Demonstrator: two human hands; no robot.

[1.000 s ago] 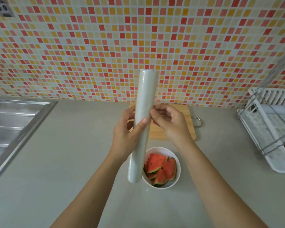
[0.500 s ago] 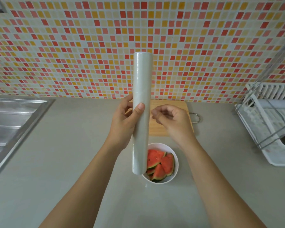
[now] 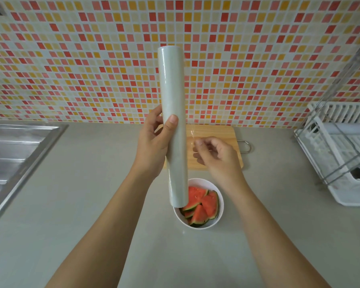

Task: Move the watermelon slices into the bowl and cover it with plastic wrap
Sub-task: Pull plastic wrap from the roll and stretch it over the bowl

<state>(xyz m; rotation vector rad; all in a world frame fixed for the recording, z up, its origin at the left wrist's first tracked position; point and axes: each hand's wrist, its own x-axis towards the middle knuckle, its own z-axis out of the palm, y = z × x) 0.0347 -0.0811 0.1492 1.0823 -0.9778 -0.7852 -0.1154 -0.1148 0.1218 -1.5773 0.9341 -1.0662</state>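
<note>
I have the left hand (image 3: 154,144) gripping the plastic wrap roll (image 3: 170,80) at mid-length, fingers wrapped behind it and thumb pressed across its front. The roll's long axis is near vertical. Its top end shows against the tiled wall, and its lower end hangs over the left rim of the bowl (image 3: 221,202), apparently clear of it.

The watermelon slices (image 3: 205,204) lie in the bowl, which stands on the counter (image 3: 91,204) just in front of the cutting board (image 3: 218,132). I judge the transfer step done and the covering step begun.

The right hand (image 3: 218,156) sits just right of the roll with its fingers curled. Thumb and forefinger pinch what appears to be the free edge of the film (image 3: 192,135) — only a faint glint shows it.

Governing relation: the film leaves the roll toward the right, at right angles to the long axis. The pull should therefore run rightward, with the right hand leading. The bowl lies below both hands and nearer me — the drawn sheet must then come down over it.
</note>
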